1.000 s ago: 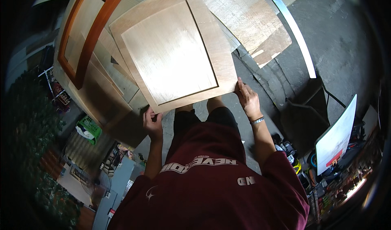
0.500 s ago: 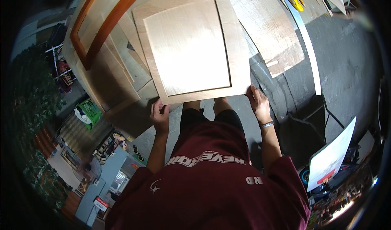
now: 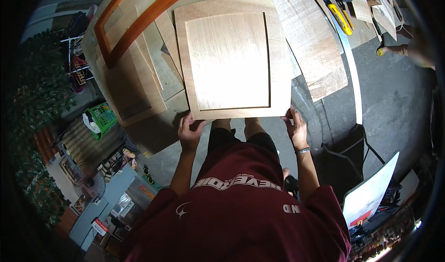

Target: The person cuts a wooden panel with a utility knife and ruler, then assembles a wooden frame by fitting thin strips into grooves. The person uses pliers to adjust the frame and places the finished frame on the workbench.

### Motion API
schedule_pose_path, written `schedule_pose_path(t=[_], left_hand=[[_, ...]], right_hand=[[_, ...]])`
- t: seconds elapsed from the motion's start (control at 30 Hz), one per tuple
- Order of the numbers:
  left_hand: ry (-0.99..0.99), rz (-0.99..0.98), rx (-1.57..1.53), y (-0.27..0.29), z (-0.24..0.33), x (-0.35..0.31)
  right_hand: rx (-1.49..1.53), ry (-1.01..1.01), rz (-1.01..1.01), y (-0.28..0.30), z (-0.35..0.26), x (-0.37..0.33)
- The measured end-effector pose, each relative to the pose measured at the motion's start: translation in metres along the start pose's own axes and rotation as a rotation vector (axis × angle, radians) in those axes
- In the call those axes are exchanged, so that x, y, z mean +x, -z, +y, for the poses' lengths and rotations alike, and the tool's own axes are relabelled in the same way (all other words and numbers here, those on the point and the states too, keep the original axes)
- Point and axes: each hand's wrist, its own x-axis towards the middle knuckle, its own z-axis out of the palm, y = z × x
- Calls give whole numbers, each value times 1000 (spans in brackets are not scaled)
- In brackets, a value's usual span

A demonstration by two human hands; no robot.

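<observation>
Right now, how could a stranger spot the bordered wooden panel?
Find the maroon shirt, then look past the shorts to the pale, bordered wooden panel. Unlike the reddish-brown frame on its left or the flat board on its right, it has the left hand and right hand at its near corners.

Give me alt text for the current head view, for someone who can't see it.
Seen from above, a person's left hand and right hand are at the near corners of a pale wooden panel with a raised border. An orange-brown frame is to its left, and a yellow utility knife to its right.
</observation>
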Motion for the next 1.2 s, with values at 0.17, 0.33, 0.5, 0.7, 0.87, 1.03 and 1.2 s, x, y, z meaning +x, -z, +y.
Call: schedule_pose_path(t=[0.17,0.33,0.5,0.7,0.87,1.03,1.2], left_hand=[[202,41,-198,-10,-3,-4],[381,-24,-492,-20,-32,-3],[602,-308,-712,9,-27,11],[669,-419,-1173,7,-30,4],[696,-361,-1346,-17,5,11],[557,-355,-1610,-25,15,34],[422,-318,-1721,-30,24,61]], right_hand=[[619,-415,61,-5,-23,6],[1126,-596,16,-21,-23,1],[1321,-560,87,15,-60,4],[1037,-395,142,82,-143,5],[843,-276,237,113,-185,4],[787,-155,269,144,-200,12],[731,-22,349,153,-222,21]])
